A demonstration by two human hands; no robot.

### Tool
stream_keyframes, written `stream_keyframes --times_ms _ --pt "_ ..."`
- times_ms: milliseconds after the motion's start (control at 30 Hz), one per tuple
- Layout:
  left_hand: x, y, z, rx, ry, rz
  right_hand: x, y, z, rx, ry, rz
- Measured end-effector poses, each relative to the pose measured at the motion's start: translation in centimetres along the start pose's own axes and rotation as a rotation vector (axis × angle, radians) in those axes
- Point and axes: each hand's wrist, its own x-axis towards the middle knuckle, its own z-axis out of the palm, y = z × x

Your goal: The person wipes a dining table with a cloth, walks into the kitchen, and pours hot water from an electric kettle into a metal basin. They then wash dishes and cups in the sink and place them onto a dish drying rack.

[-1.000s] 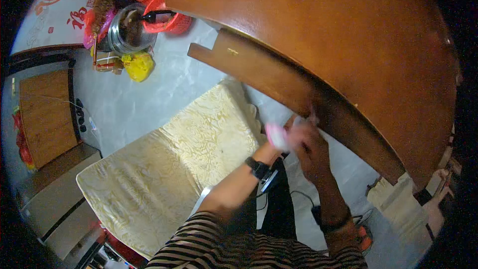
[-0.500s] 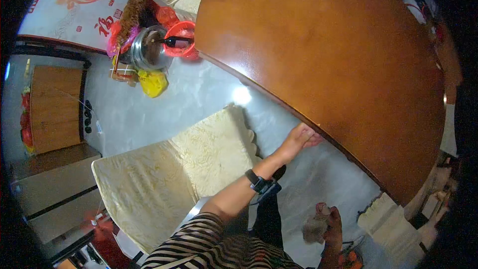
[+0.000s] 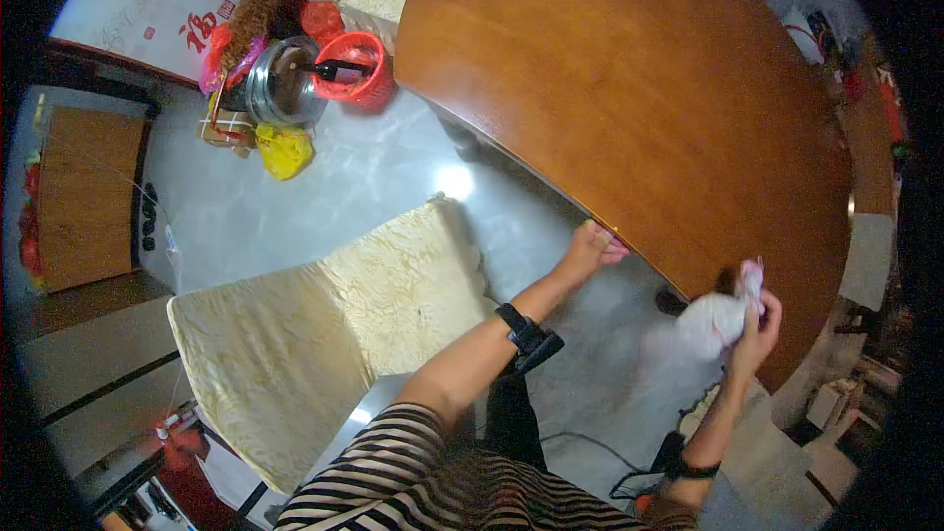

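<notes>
The brown wooden table (image 3: 629,108) has a curved far side and a straight near edge. My left hand (image 3: 591,248) is at that straight edge, its fingers curled against it. My right hand (image 3: 755,334) is raised near the table's right corner. Its fingers are closed on a whitish bag-like bundle (image 3: 713,323), gathered at a pinkish top. The bundle hangs to the left of the hand, over the table edge, and is smeared by motion. Whether it is cloth or plastic I cannot tell.
A chair with a cream cover (image 3: 393,285) stands left of my left arm. By the table's far left are a red basket (image 3: 369,88) with a dark bottle (image 3: 339,71), a large clear jar (image 3: 280,84) and a yellow bag (image 3: 285,150). A cable (image 3: 595,444) lies on the floor.
My right hand has risen from low beside my body up to the table's right corner, carrying the whitish bundle. My left hand stays at the table edge. The view has shifted slightly.
</notes>
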Motion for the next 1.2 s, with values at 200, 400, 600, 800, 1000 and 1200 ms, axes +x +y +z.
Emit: stream_keyframes --times_ms 200,400,600,800,1000,1200 --pt "-1.1 0.2 -2.5 0.075 -0.050 -0.043 1.0 2.1 10.3 -0.731 0.153 -0.400" --pt "-9.6 -0.8 -9.7 0.070 0.024 -0.136 2.8 -9.3 22.6 -0.601 0.033 -0.537" --pt "-22.1 -0.3 -16.7 0.085 0.135 -0.202 4.0 -26.6 36.7 -0.529 -0.210 -0.535" --pt "-27.1 6.2 -16.7 0.079 0.359 -0.374 3.0 -27.9 42.4 -0.249 -0.173 -0.873" --pt "-25.8 8.7 -15.4 0.077 0.368 -0.311 2.1 -20.1 31.3 -0.295 -0.190 -0.796" --pt "-24.3 10.0 -10.4 0.202 0.407 -0.311 2.6 -8.3 15.6 -0.525 -0.215 -0.440"
